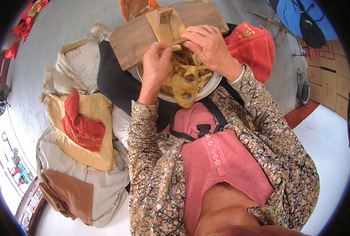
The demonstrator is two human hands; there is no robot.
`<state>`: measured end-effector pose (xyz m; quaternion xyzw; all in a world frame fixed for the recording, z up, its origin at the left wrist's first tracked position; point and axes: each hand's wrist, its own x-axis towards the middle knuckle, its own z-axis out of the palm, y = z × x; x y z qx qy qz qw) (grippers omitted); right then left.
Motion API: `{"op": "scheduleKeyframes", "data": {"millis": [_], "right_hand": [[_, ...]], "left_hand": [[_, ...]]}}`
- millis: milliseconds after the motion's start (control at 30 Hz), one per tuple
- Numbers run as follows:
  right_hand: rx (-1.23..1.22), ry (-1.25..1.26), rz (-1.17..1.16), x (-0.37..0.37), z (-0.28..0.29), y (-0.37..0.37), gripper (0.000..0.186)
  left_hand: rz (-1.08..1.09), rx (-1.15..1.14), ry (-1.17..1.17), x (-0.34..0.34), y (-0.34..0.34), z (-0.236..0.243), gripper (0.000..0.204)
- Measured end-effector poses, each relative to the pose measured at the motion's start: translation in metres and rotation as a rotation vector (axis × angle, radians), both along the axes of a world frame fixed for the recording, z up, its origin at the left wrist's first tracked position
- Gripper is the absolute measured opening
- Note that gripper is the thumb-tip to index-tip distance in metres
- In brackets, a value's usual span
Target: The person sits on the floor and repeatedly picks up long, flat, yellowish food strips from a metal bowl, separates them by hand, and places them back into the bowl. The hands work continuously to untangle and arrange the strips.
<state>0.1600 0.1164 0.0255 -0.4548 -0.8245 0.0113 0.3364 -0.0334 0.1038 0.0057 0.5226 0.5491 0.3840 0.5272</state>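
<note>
A white basin (205, 93) sits at my lap, heaped with long, limp yellowish-brown strips (187, 80), one of them looping over the near rim. Across its far side lies a brown wooden board (128, 44) with a paler wooden block (166, 26) on it. My left hand (158, 65) is closed in a pinch at the block's near end, slightly blurred, on a pale yellowish strip (177, 47). Close by on the right, my right hand (211, 48) has its fingers curled at the block's corner, with thumb and fingers pinching the strip. The fingers partly hide the strip.
To the left lie pale sacks (80, 65), a tan sack (86, 133) with a red cloth (79, 126) on it, and a brown cloth (70, 192). A red cloth bundle (251, 49) is right of the basin. Cardboard boxes (328, 84) are stacked far right.
</note>
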Motion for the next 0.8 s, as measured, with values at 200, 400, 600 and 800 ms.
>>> {"op": "scheduleKeyframes", "data": {"millis": [200,400,600,800], "right_hand": [[0.015,0.069,0.010,-0.014,0.025,0.005,0.028],[-0.690,0.154,0.340,-0.013,0.037,-0.040,0.027],[-1.058,0.989,0.930,-0.019,0.136,-0.104,0.019],[-0.604,0.762,0.124,-0.036,0.064,-0.057,0.023]], "left_hand": [[-0.247,-0.396,-0.594,0.016,-0.040,0.037,0.021],[-0.127,0.228,0.117,-0.026,-0.049,0.088,0.023],[-0.334,0.321,-0.234,-0.023,-0.064,0.137,0.033],[-0.157,-0.032,-0.438,0.021,-0.071,0.092,0.036]]}}
